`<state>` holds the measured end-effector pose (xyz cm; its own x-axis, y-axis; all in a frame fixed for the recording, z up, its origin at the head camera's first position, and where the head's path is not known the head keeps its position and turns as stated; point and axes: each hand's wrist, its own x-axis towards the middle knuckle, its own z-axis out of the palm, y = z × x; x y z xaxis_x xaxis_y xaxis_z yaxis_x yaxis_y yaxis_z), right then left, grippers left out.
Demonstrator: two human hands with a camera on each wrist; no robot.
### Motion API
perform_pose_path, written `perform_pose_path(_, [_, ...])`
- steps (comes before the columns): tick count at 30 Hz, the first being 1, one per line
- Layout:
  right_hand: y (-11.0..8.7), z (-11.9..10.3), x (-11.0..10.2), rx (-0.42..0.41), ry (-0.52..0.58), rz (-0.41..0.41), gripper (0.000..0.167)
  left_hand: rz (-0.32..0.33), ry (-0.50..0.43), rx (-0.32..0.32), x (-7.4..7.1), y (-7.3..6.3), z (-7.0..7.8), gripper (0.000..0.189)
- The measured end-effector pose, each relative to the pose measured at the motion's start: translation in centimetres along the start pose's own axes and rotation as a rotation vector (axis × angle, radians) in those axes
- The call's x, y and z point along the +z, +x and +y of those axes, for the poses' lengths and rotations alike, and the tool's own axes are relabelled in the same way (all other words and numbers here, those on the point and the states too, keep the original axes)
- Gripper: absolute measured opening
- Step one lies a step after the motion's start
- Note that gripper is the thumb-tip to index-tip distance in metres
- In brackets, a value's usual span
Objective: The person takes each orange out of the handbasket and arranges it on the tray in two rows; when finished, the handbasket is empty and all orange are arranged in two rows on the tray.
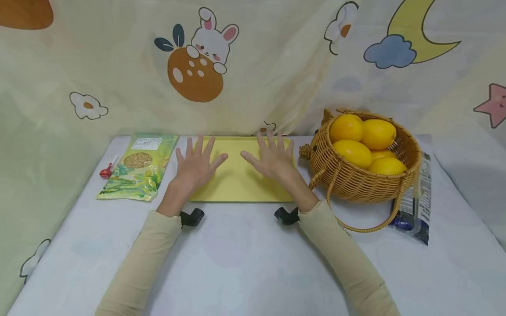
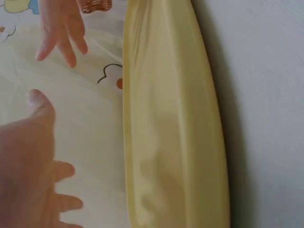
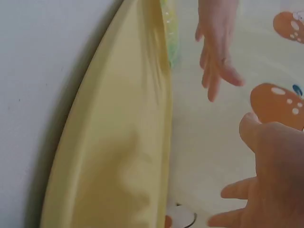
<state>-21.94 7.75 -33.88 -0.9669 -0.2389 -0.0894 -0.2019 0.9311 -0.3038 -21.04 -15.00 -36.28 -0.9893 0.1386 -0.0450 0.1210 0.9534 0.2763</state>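
Note:
Both hands hover over a yellow tray (image 1: pixel 253 184), fingers spread and nothing held. My left hand (image 1: pixel 196 166) is above the tray's left side, its thumb pointing inward. Over the right side is my right hand (image 1: pixel 272 160), also with straight, splayed fingers. A gap separates the two thumbs. In the left wrist view the left hand (image 2: pixel 28 161) appears apart from the tray (image 2: pixel 161 118), which carries soft hand shadows. The right wrist view likewise has the right hand (image 3: pixel 266 175) clear of the tray (image 3: pixel 118 118).
Left of the tray lie a green food packet (image 1: pixel 138 169) and a red lollipop (image 1: pixel 106 171). At the right, a wicker basket (image 1: pixel 356 186) holds several yellow lemons (image 1: pixel 352 152), its handle (image 1: pixel 371 229) drooping forward. A dark blue and silver packet (image 1: pixel 415 210) lies partly behind it.

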Motion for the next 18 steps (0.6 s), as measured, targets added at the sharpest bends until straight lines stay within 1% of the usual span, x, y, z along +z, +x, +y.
perform_pose_path(2, [-0.5,-0.3,-0.6,-0.037,0.044,-0.008,0.086,0.028,-0.073,0.021,-0.2,0.0,-0.3,0.086])
perform_pose_path(3, [-0.9,-0.4,-1.0,-0.06,0.07,-0.009,0.083,0.045,-0.126,0.037,-0.2,0.1,-0.5,0.085])
perform_pose_path(5, [-1.9,-0.5,-1.8,-0.107,0.129,-0.008,0.077,0.05,-0.291,0.067,-0.3,-0.1,-1.0,0.08])
perform_pose_path(7, [-2.9,-0.5,-2.7,-0.159,0.204,-0.005,0.069,0.048,-0.458,0.081,-0.3,-0.2,-1.5,0.077])
perform_pose_path(8, [-3.4,-0.5,-3.0,-0.183,0.237,-0.006,0.066,0.052,-0.526,0.084,-0.3,-0.3,-1.8,0.075])
perform_pose_path(10, [-4.3,-0.3,-3.7,-0.208,0.3,-0.016,0.061,0.057,-0.627,0.086,-0.4,-0.5,-2.3,0.074])
perform_pose_path(11, [-4.7,-0.2,-4.0,-0.217,0.331,-0.026,0.059,0.065,-0.649,0.086,-0.4,-0.5,-2.6,0.072])
perform_pose_path(15, [-5.6,0.3,-4.9,-0.218,0.389,-0.032,0.052,0.109,-0.654,0.104,-0.4,-0.9,-3.1,0.066])
perform_pose_path(18, [-5.8,0.6,-5.3,-0.227,0.402,-0.011,0.049,0.103,-0.66,0.118,-0.4,-1.1,-3.3,0.063])
